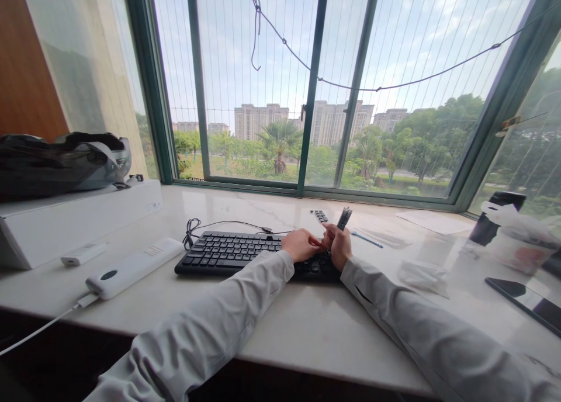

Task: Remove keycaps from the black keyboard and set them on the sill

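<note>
Gripping a dark object [345,218], right hand [339,245] over black keyboard [236,249], left hand [302,245] adjoining, its grip unclear, box label [153,205] unreadable

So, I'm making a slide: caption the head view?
A dark object in the right grip, the left grip close by, over a keyboard before a window.

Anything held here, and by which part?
The right hand holds a dark object below its upper end; whether the left hand holds anything is unclear.
</note>
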The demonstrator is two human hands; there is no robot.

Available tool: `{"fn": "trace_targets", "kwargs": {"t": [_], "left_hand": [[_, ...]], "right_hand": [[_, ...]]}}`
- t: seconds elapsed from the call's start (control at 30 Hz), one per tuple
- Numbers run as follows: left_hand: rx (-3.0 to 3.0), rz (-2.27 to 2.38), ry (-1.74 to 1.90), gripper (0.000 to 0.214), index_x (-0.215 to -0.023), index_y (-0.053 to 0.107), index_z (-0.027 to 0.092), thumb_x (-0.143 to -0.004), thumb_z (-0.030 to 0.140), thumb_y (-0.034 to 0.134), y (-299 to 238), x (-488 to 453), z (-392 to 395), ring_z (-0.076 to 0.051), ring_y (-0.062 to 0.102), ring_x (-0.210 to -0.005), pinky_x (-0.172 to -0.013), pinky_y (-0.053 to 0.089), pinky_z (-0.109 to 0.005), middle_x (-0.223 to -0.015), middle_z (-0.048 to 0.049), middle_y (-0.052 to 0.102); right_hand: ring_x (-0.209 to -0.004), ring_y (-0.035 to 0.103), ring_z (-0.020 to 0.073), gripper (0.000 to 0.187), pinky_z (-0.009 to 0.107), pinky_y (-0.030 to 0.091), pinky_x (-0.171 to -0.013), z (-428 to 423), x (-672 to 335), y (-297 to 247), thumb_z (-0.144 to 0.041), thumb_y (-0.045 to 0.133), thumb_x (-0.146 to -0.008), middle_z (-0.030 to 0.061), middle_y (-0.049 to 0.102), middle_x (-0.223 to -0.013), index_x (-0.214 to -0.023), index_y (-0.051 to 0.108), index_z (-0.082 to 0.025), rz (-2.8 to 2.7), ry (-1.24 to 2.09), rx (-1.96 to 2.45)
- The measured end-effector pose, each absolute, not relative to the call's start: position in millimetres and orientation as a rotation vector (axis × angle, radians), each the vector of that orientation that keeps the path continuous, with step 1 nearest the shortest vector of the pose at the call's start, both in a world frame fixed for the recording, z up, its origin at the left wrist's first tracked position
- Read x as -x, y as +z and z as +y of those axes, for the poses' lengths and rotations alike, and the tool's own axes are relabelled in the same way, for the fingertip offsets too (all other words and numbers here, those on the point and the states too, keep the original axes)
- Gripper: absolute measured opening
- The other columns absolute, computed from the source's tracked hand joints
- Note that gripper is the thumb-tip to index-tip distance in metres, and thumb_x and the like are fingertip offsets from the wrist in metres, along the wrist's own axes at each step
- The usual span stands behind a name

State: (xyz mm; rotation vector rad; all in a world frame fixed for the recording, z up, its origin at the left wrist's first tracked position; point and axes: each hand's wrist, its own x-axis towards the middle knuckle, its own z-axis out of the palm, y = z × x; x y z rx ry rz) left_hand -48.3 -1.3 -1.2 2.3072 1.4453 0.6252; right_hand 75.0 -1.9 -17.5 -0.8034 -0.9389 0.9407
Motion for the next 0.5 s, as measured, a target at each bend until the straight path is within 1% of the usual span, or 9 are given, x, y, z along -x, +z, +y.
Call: {"fn": "trace_targets", "kwargs": {"t": [0.3,0.4,0.5], "left_hand": [[-2.294,1.393,0.61,0.038,-0.095,0.075,0.033,-0.071,0.059,0.061,-0.3,49.2,-0.4,-0.017,0.065,-0.084,-0.07,0.045,-0.022,-0.091,0.0031,0.073],[-2.28,1.389,0.631,0.035,-0.093,0.075,0.03,-0.071,0.054,0.062,-0.5,49.5,0.7,-0.017,0.065,-0.085,-0.071,0.045,-0.023,-0.09,0.0025,0.073],[-2.255,1.38,0.678,0.032,-0.089,0.075,0.028,-0.071,0.052,0.064,-1.1,49.9,3.1,-0.017,0.065,-0.087,-0.074,0.047,-0.024,-0.09,0.0015,0.073]], "right_hand": [[-0.033,0.015,0.004,0.044,0.023,0.012,-0.033,-6.6,-72.7,-17.0,-0.024,0.063,-0.062,-0.0096,0.02,-0.037,-0.046,0.022,-0.023,-0.964,0.935,0.754],[-0.033,0.014,0.0041,0.046,0.024,0.013,-0.033,-8.9,-72.3,-15.5,-0.025,0.063,-0.063,-0.0099,0.018,-0.038,-0.047,0.02,-0.023,-0.964,0.963,0.709],[-0.036,0.015,0.0049,0.048,0.024,0.016,-0.035,-9.8,-75.1,-9.9,-0.028,0.063,-0.067,-0.0094,0.017,-0.04,-0.048,0.019,-0.022,-0.986,1.008,0.65]]}}
